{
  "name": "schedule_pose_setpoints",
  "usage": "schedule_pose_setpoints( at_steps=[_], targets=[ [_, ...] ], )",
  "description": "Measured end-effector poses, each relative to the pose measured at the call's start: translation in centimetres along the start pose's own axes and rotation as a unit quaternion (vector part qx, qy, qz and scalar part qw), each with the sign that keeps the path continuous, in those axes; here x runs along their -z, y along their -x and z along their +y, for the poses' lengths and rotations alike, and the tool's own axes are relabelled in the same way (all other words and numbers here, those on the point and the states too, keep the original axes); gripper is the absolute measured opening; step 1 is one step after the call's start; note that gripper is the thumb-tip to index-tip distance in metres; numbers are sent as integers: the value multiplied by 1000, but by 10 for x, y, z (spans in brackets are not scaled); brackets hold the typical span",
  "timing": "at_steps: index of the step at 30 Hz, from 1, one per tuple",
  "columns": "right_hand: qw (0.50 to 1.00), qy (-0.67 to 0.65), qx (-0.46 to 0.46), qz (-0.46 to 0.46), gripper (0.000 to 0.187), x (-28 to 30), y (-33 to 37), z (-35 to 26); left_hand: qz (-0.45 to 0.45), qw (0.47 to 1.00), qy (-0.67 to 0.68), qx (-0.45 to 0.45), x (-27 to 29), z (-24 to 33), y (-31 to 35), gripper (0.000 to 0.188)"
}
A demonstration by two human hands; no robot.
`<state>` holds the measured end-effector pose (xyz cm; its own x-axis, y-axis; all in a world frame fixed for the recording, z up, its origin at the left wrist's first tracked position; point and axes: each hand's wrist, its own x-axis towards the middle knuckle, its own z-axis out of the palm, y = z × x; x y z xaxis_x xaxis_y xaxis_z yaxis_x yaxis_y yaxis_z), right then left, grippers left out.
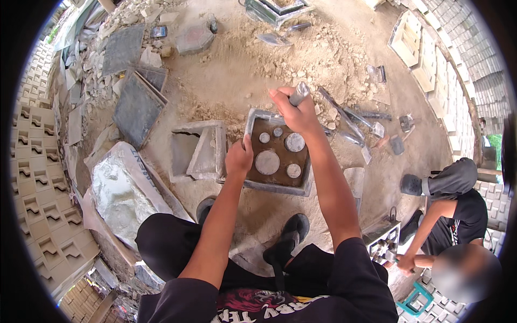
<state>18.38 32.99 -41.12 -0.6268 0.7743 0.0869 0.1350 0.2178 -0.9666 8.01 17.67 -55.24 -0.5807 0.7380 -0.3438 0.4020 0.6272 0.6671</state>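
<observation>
A square grey mould frame (pixel 276 190) lies on the ground in front of me. Inside it, several pale round discs (pixel 267 162) of different sizes sit in brown, sandy fill. My left hand (pixel 238 156) is closed on the frame's left wall, its thumb along the rim. Over the frame's far right part, my right hand (pixel 296 112) is wrapped round a tool with a grey round handle (pixel 300 94). The handle's top sticks up out of the fist; the tool's lower end is mostly hidden by the hand.
Left of the frame stands a cracked box (pixel 209 152), with an opened powder sack (pixel 129 177) beyond. Trowels and bars (pixel 344 116) lie at right. A co-worker (pixel 444 226) crouches lower right with a hammer over a metal mould. Pale blocks (pixel 425 64) line the right.
</observation>
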Motion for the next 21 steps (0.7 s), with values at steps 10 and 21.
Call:
schedule_pose_setpoints(
  at_steps=[10,21],
  targets=[
    [995,58,70,48,43,26,19,-4,-22,999,-14,24,2,5,3,57],
    [988,102,102,59,32,46,42,22,-38,999,-11,36,0,6,-3,58]
  ],
)
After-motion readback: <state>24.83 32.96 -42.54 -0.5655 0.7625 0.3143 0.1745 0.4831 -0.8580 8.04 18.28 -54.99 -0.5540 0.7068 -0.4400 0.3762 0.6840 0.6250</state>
